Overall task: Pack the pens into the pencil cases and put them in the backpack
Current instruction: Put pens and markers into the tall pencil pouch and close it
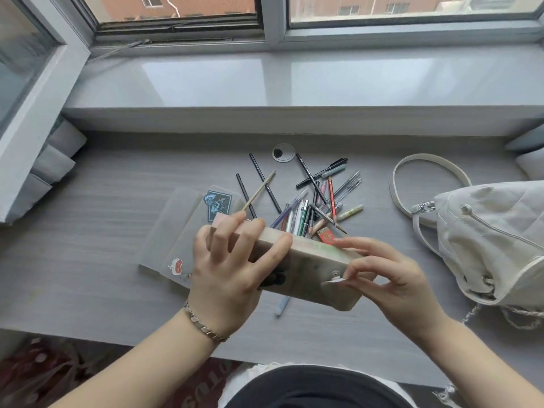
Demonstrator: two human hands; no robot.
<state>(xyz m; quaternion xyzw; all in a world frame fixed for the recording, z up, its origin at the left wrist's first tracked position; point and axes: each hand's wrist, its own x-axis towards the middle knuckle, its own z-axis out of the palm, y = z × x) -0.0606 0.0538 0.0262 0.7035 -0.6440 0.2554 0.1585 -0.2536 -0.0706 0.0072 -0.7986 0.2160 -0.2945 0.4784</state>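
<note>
1. Left hand (232, 260), centre of frame: its grip is curled round the cream pencil case (309, 260), held above the desk (88, 245). A thin wooden pencil (260, 189) is caught between its fingers and points toward upper centre.
2. Right hand (391, 278): thumb and forefinger pinch a small tab (334, 280) at the case's lower-right end.
3. Pens (312, 201) lie in a loose heap just behind the case. A clear case (182, 228) lies flat at centre left. The backpack (494, 237) sits at the right edge, well apart.
4. Judgement: this appears to be the opening step. Hold the body steady, draw the tab evenly, and open the case fully before loading.
5. Risk: the wedged pencil may slip from the fingers.
</note>
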